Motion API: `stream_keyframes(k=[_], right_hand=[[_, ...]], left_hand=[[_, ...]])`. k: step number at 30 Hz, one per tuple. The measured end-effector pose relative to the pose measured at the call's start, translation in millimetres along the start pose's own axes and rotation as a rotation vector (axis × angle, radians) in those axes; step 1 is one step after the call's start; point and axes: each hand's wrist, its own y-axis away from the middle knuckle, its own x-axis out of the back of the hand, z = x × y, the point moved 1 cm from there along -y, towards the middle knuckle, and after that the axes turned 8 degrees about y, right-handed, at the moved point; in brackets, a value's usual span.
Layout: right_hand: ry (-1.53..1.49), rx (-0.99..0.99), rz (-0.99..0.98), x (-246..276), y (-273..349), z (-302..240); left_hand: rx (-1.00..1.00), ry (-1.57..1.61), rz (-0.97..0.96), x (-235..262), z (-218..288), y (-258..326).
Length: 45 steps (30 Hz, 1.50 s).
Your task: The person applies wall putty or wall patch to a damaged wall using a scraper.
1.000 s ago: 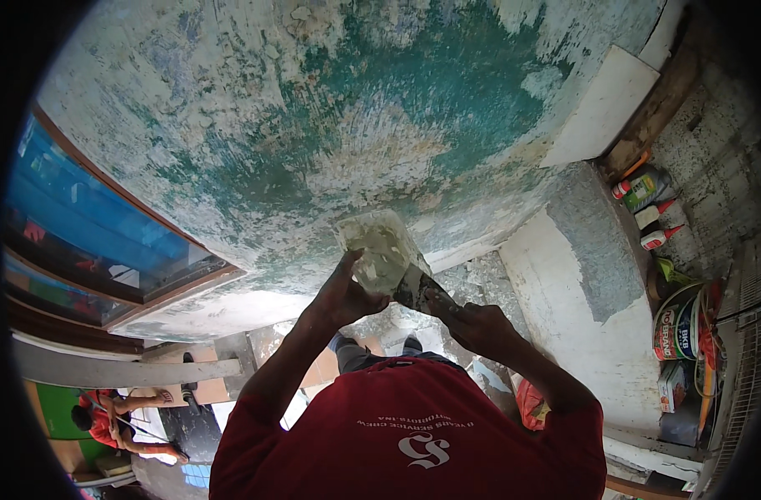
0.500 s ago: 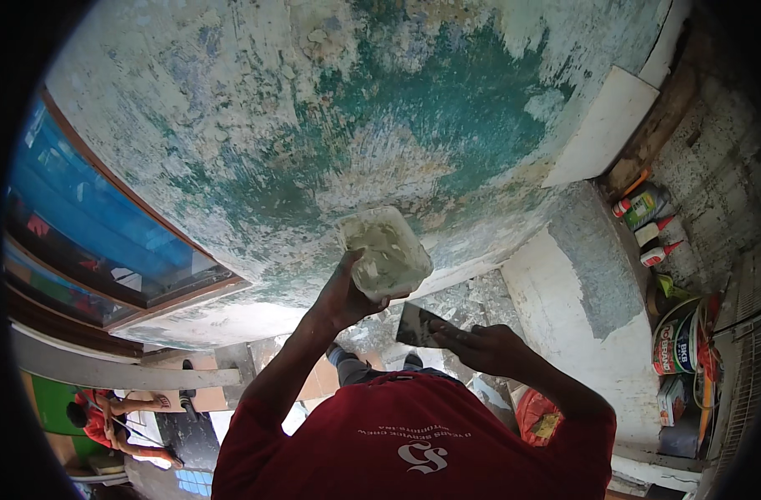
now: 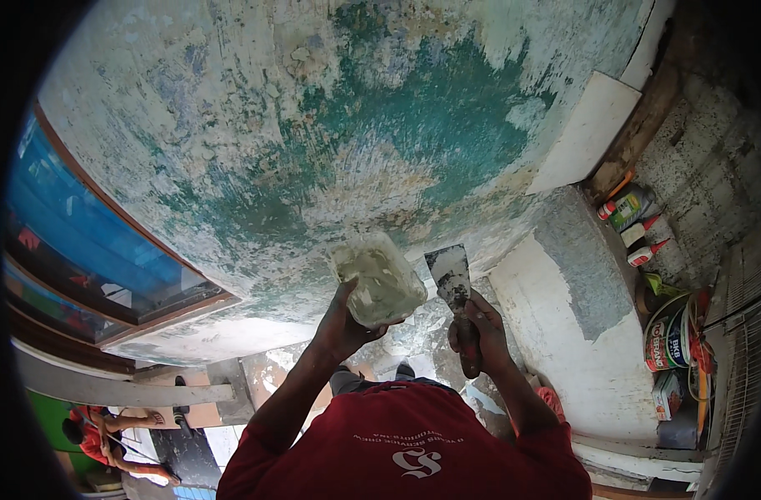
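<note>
Your left hand (image 3: 344,330) grips the tub (image 3: 404,303) of pale paste (image 3: 375,283) before the wall (image 3: 455,117); your right hand (image 3: 485,335) clasps the scraper (image 3: 454,290) just beside it. Hold the tub steady and the scraper level, so paste shouldn't drip.

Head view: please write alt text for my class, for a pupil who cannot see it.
The left hand holds a pale, paste-smeared tub; the right hand holds a flat scraper, apart from the tub. Ahead is a patchy green-and-white wall; a bucket is at right, another person at lower left.
</note>
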Motion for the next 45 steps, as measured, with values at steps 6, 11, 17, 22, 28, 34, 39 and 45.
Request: stream_keyframes(k=[6,11,17,22,28,34,39,45], right_hand=[[0.035,-0.012,-0.059,-1,3,-4],[0.292,0.032,-0.042,-1,5,18],[1.339,0.638,0.045,-24,6,19],[1.535,0.706,0.058,-29,4,29],[1.601,0.772,-0.075,-18,5,23],[1.732,0.841,-0.221,-3,8,7],[1.75,0.873,-0.286,9,19,2],[0.736,0.387,0.006,-1,9,14]], left_hand=[[-0.017,0.03,-0.02,1,-4,5],[-0.047,0.035,0.018,-2,-10,4],[-0.045,0.103,0.038,-9,-12,7],[0.048,0.162,-0.023,-16,-9,8],[0.052,0.244,0.045,2,-5,2],[0.103,0.224,0.124,-1,-5,1],[0.116,0.254,-0.037,4,5,-3],[-0.016,0.078,-0.061,3,3,-8]])
